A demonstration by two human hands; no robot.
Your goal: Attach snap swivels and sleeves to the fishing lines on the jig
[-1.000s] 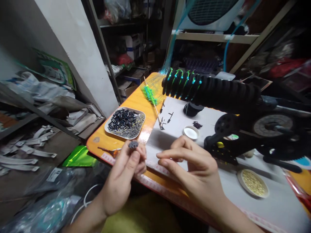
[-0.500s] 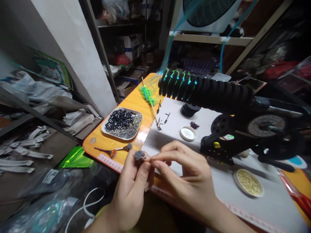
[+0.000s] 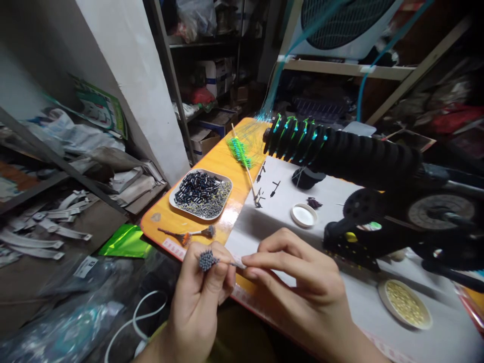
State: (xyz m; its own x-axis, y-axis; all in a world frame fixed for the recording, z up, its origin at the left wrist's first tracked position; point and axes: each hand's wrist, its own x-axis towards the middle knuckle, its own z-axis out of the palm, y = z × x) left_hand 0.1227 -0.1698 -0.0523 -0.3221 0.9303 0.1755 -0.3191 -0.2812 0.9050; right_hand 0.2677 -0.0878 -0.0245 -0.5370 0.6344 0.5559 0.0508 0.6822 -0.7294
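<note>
My left hand [image 3: 202, 287] is closed around a small bundle of grey bead-like tips [image 3: 207, 260], its rounded head poking out above the thumb. My right hand [image 3: 302, 277] pinches the end of a thin dark strand [image 3: 236, 264] with thumb and fingertips. That strand runs across to my left fingertips; whether it belongs to the bundle I cannot tell. Close beyond my left hand, two similar bundles lie on the table, one with orange tips [image 3: 184, 238] and one with grey tips [image 3: 207, 231].
A white tray [image 3: 174, 205] holds dark tubes and small grey pieces. A black ribbed roller machine [image 3: 378, 166] stands at the right. Nearby are a white lid [image 3: 303, 216], a dish of gold pieces [image 3: 427, 322] and a stick with green strands [image 3: 239, 153].
The view has shifted, so the table sits farther right. My right fingertips have drawn away from my left ones, and the thin strand between them shows more. The bundle's tips now face me more.
</note>
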